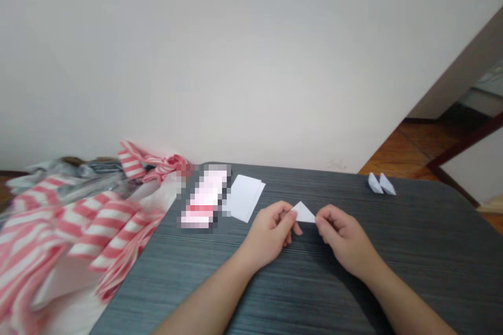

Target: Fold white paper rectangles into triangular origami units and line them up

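Both hands pinch one small white folded paper triangle [304,212] just above the dark grey wood-grain table [298,293]. My left hand [271,233] grips its left corner with thumb and fingers closed. At the right corner my right hand [341,238] does the same, fingers curled in. The triangle's point faces up and away from me.
A small stack of white paper slips [244,197] lies beyond my left hand, beside a blurred pink and white packet [204,196]. Two folded white paper pieces [381,184] sit at the far right. Red-and-white striped cloth [74,230] is heaped off the table's left edge. A white wall stands behind.
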A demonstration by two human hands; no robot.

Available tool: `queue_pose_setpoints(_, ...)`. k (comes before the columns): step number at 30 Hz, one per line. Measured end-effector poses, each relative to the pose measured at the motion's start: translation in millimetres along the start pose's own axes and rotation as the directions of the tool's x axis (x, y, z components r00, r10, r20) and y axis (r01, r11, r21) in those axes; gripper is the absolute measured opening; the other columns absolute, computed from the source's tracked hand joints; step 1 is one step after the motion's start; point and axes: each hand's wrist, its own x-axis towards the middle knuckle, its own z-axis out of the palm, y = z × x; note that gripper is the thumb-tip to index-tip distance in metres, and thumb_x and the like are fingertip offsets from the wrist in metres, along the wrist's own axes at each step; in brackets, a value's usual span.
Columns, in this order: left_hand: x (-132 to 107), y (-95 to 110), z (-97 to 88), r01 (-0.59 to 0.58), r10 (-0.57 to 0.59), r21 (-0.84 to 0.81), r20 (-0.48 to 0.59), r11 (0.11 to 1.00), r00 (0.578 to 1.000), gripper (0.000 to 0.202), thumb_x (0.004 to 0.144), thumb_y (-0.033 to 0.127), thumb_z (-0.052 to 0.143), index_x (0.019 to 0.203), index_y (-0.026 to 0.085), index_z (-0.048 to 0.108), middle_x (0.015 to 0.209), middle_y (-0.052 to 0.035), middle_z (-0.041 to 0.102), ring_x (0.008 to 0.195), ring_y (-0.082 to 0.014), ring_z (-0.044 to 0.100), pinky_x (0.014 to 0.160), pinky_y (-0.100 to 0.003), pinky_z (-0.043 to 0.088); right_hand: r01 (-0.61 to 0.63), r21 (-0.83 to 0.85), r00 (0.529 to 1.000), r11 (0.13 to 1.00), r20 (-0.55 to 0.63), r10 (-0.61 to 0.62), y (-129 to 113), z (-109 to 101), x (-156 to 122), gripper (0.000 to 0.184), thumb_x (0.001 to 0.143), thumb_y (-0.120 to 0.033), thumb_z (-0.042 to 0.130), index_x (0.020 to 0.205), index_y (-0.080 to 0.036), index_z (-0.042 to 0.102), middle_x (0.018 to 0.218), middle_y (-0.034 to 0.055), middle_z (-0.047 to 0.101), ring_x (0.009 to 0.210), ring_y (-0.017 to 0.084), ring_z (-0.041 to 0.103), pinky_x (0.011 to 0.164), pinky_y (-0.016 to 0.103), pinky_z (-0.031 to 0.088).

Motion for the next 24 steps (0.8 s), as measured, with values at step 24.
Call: queue_pose_setpoints(24, 0.7, -4.8, -1.7, 0.001, -0.003, -0.027, -0.066, 1.000, 0.998, 0.028, 0.092, 0.043, 0.052, 0.101, 0.017, 0.059, 0.054, 0.0035, 0.057, 0.046, -0.0111, 0.052, 0.046, -0.020, 0.040, -0.021, -0.033, 1.000, 0.999, 0.011, 0.022, -3.8, -3.4, 1.6, 0.025, 0.094, -0.030, 0.049, 0.071, -0.020, 0.053, 0.059, -0.0038, 0.050, 0.057, 0.014, 0.048, 0.057, 0.025, 0.038)
